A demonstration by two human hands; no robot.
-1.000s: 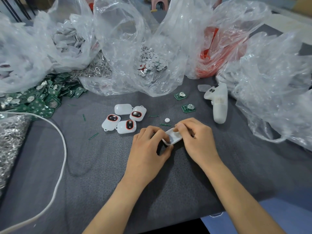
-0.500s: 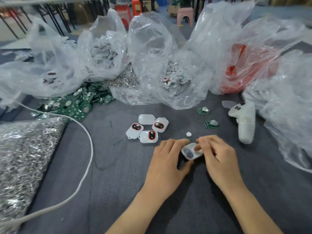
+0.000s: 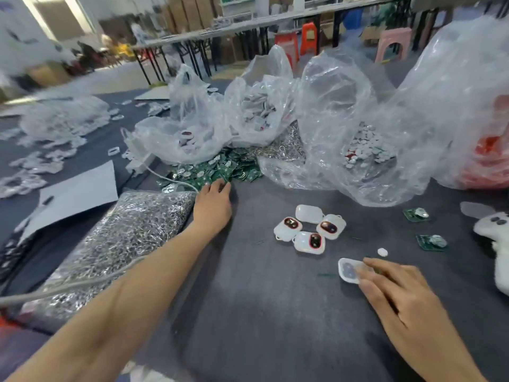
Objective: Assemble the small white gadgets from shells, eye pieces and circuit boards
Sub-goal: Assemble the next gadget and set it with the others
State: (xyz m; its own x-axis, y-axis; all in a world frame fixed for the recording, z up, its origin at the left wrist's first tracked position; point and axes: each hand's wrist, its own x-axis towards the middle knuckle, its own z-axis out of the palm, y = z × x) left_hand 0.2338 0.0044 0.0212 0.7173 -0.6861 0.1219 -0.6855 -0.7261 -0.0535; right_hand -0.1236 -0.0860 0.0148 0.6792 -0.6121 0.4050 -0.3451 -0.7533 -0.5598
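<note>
Four closed gadgets lie finished, we judge, and a fifth waits: our right hand rests near-straight fingers on the open shell, while our left hand, loosely extended and empty, touches the circuit boards.

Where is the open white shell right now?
Head view, right of centre on the grey mat: the shell lies under the fingers of the right hand, nearer the person than the four white gadgets.

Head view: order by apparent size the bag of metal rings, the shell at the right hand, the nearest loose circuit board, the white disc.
1. bag of metal rings
2. shell and circuit board: alike, shell partly covered, not ranked
3. white disc
</note>
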